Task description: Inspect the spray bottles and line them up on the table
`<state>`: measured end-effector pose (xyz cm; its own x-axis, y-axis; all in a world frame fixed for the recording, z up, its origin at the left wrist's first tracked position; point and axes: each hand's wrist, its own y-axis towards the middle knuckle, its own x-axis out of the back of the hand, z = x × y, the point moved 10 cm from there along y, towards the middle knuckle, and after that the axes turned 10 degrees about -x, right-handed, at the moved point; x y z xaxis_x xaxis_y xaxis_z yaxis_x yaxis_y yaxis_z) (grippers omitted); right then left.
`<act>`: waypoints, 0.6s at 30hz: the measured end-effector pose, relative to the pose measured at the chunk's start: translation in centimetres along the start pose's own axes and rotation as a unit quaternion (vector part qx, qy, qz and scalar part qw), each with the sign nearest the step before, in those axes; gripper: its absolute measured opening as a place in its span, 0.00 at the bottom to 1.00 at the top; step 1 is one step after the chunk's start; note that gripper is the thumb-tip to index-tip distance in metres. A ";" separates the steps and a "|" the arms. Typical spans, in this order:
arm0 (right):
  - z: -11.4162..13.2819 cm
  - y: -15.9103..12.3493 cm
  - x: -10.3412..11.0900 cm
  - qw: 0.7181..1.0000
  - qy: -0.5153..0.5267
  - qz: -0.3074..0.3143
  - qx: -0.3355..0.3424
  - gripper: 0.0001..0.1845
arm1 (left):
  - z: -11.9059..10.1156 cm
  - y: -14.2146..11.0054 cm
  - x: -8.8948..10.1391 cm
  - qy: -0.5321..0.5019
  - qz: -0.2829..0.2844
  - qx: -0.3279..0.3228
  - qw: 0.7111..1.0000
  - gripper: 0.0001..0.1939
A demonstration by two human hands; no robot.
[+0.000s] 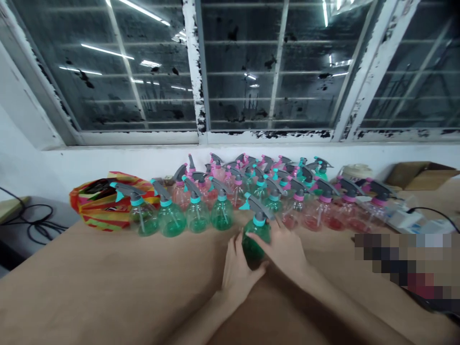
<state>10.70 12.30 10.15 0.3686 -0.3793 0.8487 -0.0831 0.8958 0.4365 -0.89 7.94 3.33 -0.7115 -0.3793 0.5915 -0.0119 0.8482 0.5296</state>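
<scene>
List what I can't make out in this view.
All in the head view:
- Base of the green bottle between the hands: blurred, partly covered by the left hand and right hand.
- Lower parts of the rear bottles: behind the front row.
- Contents of the striped bag: its folds hide them.
- Objects at right: under pixelation.
- Both elbows: cut off by the bottom edge.

Over twenty spray bottles (256, 239), two hands (239, 270), one bag (89, 211)

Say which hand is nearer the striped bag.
Left. The left hand is at the left side of the green spray bottle between the hands, toward the bag; the right hand is on its right side, farther from the bag.
</scene>
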 end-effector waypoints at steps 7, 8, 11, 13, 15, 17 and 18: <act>-3.2 -3.7 3.6 0.987 0.131 0.086 0.045 0.26 | -3.2 -1.5 -2.9 -0.083 0.113 -0.046 0.989 0.41; -3.8 -3.8 3.8 0.976 0.177 0.115 0.047 0.25 | -3.8 -1.6 -3.3 -0.097 0.125 -0.058 0.986 0.41; -5.3 -4.0 3.8 0.927 0.321 0.188 0.047 0.31 | -5.7 -1.9 -4.6 -0.133 0.157 -0.092 0.974 0.43; -6.2 -4.0 4.0 0.894 0.400 0.200 0.038 0.35 | -6.8 -2.1 -5.7 -0.144 0.176 -0.104 0.968 0.45; -6.9 -4.0 4.4 0.870 0.454 0.190 0.024 0.34 | -7.8 -2.3 -7.0 -0.144 0.198 -0.109 0.963 0.46; -7.6 -4.0 4.9 0.859 0.484 0.166 0.004 0.28 | -8.8 -2.4 -8.1 -0.144 0.212 -0.116 0.960 0.46; -8.0 -4.0 5.2 0.859 0.490 0.150 -0.003 0.25 | -9.3 -2.3 -8.5 -0.143 0.215 -0.122 0.958 0.46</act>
<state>20.31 8.62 10.48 0.9340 0.2425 0.2622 -0.3062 0.9216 0.2387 11.73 5.77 2.68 -0.7775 0.1332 0.6146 0.4656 0.7789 0.4203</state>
